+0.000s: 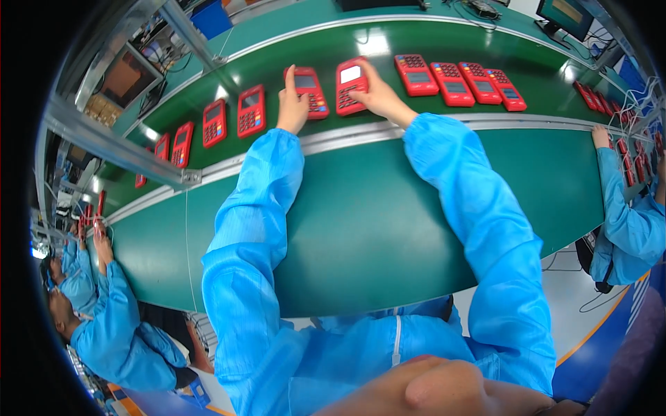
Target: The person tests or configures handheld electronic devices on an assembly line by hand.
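My left hand (pixel 293 105) grips the left side of a red card payment terminal (pixel 319 105), with its index finger stretched along the edge and the thumb over the front. This terminal's screen looks dark. Just to the right, my right hand (pixel 380 96) holds a second red payment terminal (pixel 344 102) by its right side, thumb near the keypad. A bright white screen (pixel 352 74) shows on that one. Both terminals are at the green belt (pixel 378 128), close to its near metal rail. The fingers under the two terminals are hidden.
More red terminals lie along the belt: several to the right (pixel 452 84) and several to the left (pixel 251 111). A green worktable (pixel 368 229) lies before me. A metal post (pixel 118 142) crosses at left. Co-workers in blue sit left (pixel 114 340) and right (pixel 631 225).
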`<state>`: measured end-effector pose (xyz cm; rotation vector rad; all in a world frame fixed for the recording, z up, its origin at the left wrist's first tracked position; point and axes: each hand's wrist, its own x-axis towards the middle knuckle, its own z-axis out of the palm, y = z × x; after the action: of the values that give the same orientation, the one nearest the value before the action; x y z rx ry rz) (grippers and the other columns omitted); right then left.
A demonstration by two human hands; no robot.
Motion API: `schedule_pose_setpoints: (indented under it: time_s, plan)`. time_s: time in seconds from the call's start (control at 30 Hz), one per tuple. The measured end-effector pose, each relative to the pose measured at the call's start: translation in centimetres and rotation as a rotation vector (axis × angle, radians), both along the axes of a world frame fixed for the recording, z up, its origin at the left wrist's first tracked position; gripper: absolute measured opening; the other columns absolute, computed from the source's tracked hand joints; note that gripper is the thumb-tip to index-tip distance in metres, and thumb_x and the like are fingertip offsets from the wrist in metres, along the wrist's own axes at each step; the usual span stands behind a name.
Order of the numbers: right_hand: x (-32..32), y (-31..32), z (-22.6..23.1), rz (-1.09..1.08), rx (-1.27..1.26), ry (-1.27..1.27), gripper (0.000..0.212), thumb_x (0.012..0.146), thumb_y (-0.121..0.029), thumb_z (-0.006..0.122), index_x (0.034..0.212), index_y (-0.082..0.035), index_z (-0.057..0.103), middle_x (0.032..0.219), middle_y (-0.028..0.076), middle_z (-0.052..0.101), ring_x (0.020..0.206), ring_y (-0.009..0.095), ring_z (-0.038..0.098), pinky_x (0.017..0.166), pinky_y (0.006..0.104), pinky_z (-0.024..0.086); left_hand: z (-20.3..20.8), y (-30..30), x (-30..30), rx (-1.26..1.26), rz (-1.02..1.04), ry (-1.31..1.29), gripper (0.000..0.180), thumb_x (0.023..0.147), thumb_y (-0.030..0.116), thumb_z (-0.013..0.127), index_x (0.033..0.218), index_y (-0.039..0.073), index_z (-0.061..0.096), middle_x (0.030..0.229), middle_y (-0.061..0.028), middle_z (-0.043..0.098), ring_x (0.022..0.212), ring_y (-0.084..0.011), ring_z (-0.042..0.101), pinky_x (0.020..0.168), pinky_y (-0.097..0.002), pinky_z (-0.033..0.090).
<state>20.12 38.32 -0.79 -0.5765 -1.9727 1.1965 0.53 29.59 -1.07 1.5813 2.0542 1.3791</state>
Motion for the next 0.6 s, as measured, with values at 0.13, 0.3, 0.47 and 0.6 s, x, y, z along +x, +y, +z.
schedule_pose_setpoints:
  time_s: [0.13,0.3,0.47,0.6]
  plan:
    - [1.0,1.1,1.5,-0.209,0.532,-0.618,0.058,0.075,-0.025,0.065,0.127,-0.016,0.041,0.100,0.022,0.057,0.097,0.040,0.055,0.084,0.0450,0.045,-0.1,0.2,-1.6,-0.163,0.410,0.681,0.066,0.074,0.005,0.056,0.134,0.024,0.035,0.117,-0.0239,0.042,0.104,-0.0401,0.044,0.083,-0.0490,0.040]
    - [9.5,6.3,4.0,-0.682,0.489,-0.910,0.070,0.070,-0.041,0.070,0.128,-0.015,0.040,0.111,0.023,0.052,0.100,0.039,0.054,0.077,0.0518,0.046,3.5,4.2,5.2,0.156,-0.042,0.587,0.037,0.073,0.011,0.057,0.110,0.012,0.057,0.103,-0.0228,0.050,0.093,-0.0404,0.048,0.081,-0.0477,0.042]
    - [11.0,6.2,2.6,-0.488,0.107,-1.306,0.102,0.059,-0.051,0.076,0.139,-0.013,0.025,0.127,0.026,0.041,0.115,0.042,0.044,0.090,0.0550,0.038,4.0,11.3,14.2,-0.584,-0.096,0.595,0.063,0.082,0.057,0.047,0.136,0.028,0.032,0.121,-0.0260,0.047,0.110,-0.0422,0.048,0.089,-0.0459,0.044]
    - [9.2,5.5,2.5,-0.575,0.119,-1.253,0.096,0.067,-0.047,0.072,0.139,-0.009,0.023,0.125,0.024,0.043,0.114,0.039,0.044,0.090,0.0528,0.037,2.1,16.4,16.3,-0.839,-0.062,0.506,0.084,0.075,0.062,0.055,0.142,0.031,0.016,0.132,-0.0236,0.037,0.117,-0.0380,0.045,0.091,-0.0453,0.043]
